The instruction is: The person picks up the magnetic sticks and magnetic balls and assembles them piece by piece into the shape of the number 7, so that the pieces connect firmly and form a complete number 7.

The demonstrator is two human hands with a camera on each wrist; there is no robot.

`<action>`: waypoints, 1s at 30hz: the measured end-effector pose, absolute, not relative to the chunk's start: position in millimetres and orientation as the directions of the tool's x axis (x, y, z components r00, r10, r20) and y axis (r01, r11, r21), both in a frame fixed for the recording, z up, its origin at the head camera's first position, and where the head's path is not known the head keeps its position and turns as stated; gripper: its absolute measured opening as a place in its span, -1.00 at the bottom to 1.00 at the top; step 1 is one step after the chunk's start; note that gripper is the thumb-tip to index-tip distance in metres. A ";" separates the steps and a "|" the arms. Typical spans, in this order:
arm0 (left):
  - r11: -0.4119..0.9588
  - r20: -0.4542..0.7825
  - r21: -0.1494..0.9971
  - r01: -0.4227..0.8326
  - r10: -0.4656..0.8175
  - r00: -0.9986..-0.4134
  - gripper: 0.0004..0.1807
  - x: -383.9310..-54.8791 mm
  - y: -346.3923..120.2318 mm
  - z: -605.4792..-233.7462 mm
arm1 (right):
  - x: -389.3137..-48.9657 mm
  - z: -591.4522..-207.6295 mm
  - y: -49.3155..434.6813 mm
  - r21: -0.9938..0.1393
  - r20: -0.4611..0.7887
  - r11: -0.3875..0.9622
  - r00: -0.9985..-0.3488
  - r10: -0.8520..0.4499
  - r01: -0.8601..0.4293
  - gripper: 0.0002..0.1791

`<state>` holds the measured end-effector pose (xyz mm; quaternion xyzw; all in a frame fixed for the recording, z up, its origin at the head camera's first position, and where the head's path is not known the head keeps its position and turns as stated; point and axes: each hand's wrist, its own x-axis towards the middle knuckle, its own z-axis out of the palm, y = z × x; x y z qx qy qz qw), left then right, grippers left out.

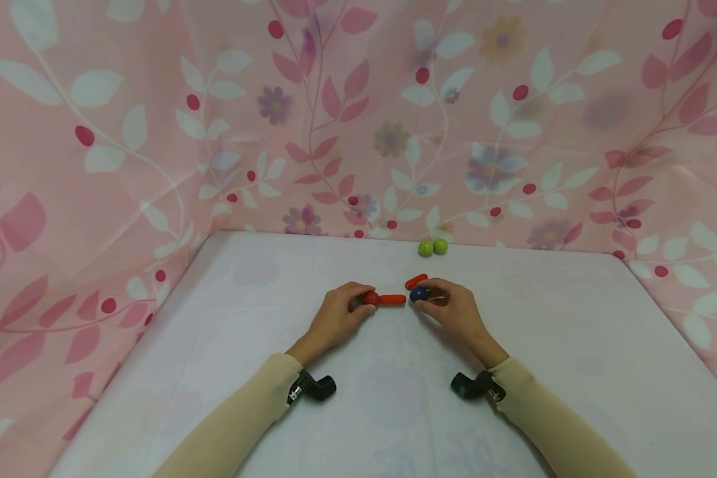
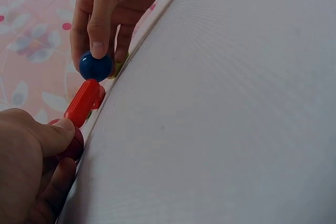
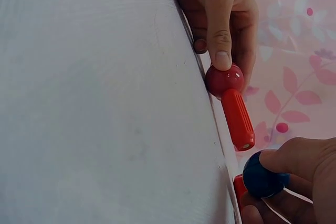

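My left hand (image 1: 336, 313) pinches a dark red ball (image 3: 224, 81) between thumb and fingers. A grooved red-orange rod (image 1: 392, 299) sticks out from that ball toward the right, its near end against the ball. My right hand (image 1: 456, 311) holds a glossy blue ball (image 2: 95, 66) by thumb and fingertips. The blue ball sits just off the rod's free end, with a narrow gap in the head view. A second red-orange rod (image 1: 416, 281) lies slanted on the table behind the blue ball, partly hidden by it in the right wrist view.
Two green balls (image 1: 433, 247) stand side by side near the far edge of the white-covered table (image 1: 263, 292). A pink floral cloth (image 1: 334, 119) hangs behind the table and along its sides. Each wrist carries a black camera (image 1: 319, 387).
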<state>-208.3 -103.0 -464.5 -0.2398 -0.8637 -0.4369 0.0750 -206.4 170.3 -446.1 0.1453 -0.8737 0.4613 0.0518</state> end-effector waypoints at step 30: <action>0.513 0.351 0.707 0.487 0.344 -0.871 -0.61 -209.0 -103.0 -465.2 | -203.6 -448.2 166.0 -0.788 0.235 0.524 -0.944 -0.232 -0.324 -0.61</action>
